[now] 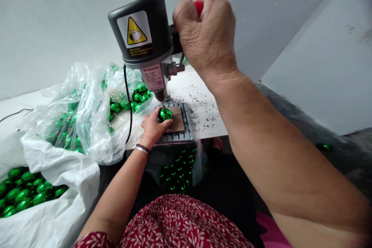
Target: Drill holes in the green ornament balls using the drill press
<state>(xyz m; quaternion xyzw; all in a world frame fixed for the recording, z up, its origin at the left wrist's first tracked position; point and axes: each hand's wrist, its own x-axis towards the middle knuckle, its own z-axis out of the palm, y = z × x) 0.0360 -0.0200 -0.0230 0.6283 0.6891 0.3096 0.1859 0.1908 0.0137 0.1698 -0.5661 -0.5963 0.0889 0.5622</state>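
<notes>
A black mini bench drill (142, 31) stands at the centre on the white table. My right hand (207, 33) is closed round its red-ended lever handle (198, 7), high on the machine's right side. Below the chuck, my left hand (154, 126) grips a shiny green ball (165, 114) between thumb and fingers. The ball rests on a brown square board (179, 119) laid over the drill's grey slotted base (188, 124). The thin drill bit (163, 104) comes down to the ball's top; whether it has entered the ball I cannot tell.
Clear plastic bags (93, 112) of green balls lie left on the table. A white sack (66, 193) at lower left holds more. Below the table edge hangs another bag of green balls (177, 170). Dark shavings (203, 104) litter the tabletop; a black cord (128, 104) hangs beside the drill.
</notes>
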